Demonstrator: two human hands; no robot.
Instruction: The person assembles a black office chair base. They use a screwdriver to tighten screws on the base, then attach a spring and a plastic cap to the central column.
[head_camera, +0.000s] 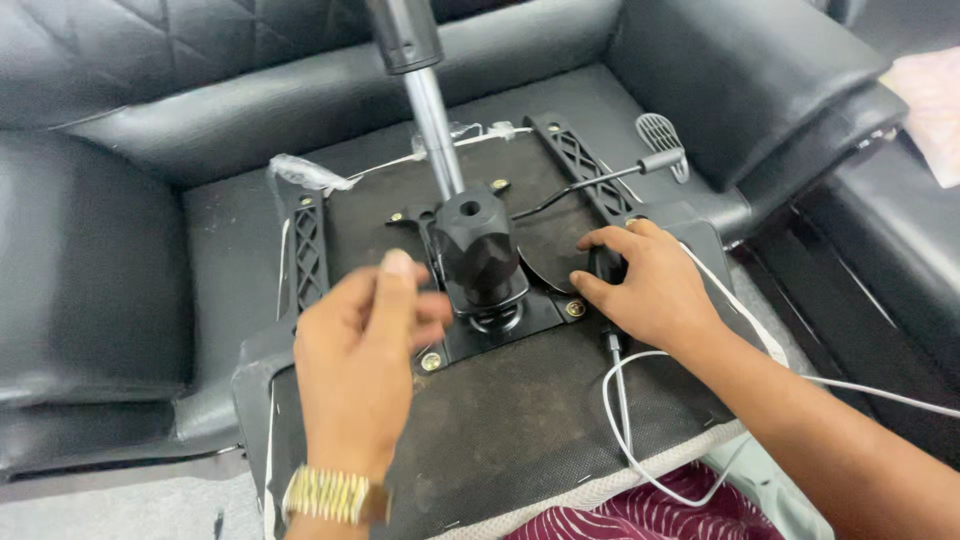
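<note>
While the black tilt mechanism (480, 262) sits bolted mid-underside of the upturned chair seat (520, 420), gas-lift rod (432, 118) rising from it, left hand (365, 350) hovers w/ fingers loosely curled, holding nothing; right hand (640, 285) presses the lever (600, 180) base, fingers spread. Advise: steady plate, keep white cable (640, 420) clear.

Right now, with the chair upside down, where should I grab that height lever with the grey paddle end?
Take the grey paddle at the lever's free end, coming from above on the right side. The thin rod is harder to pinch, and its inner end runs under the black mechanism. The right hand is nearest; the left hand hovers by the mechanism.
</note>
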